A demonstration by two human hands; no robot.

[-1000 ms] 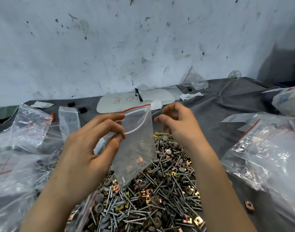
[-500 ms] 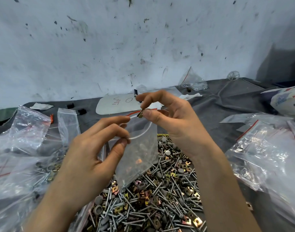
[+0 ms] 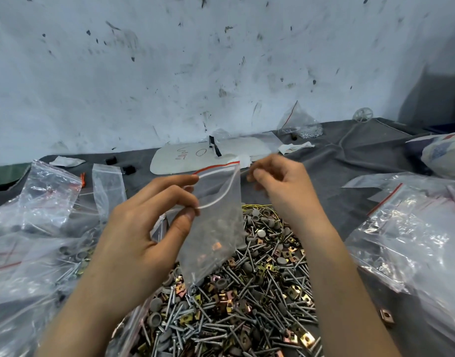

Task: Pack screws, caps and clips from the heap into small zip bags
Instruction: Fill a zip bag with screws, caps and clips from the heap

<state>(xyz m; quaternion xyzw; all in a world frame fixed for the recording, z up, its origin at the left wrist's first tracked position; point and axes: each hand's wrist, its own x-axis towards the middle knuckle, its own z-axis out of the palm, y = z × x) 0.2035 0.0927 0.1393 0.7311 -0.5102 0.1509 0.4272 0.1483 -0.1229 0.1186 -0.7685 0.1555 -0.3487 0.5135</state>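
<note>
The heap (image 3: pixel 249 300) of silvery screws, grey round caps and brassy square clips lies nearest on the grey-clothed bench (image 3: pixel 350 161). Above it the left hand (image 3: pixel 144 228) pinches a small clear zip bag (image 3: pixel 216 228) by its red-lined mouth, which gapes open; the bag hangs tilted. The right hand (image 3: pixel 280 186) hovers just beside that mouth, fingers curled and blurred; whether it holds anything cannot be told

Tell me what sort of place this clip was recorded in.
Probably a small workshop's hand-packing bench: a loose heap of screws, caps and clips lies on a grey cloth, clear zip bags pile up on both sides, and the wall behind is scuffed and stained.
</note>
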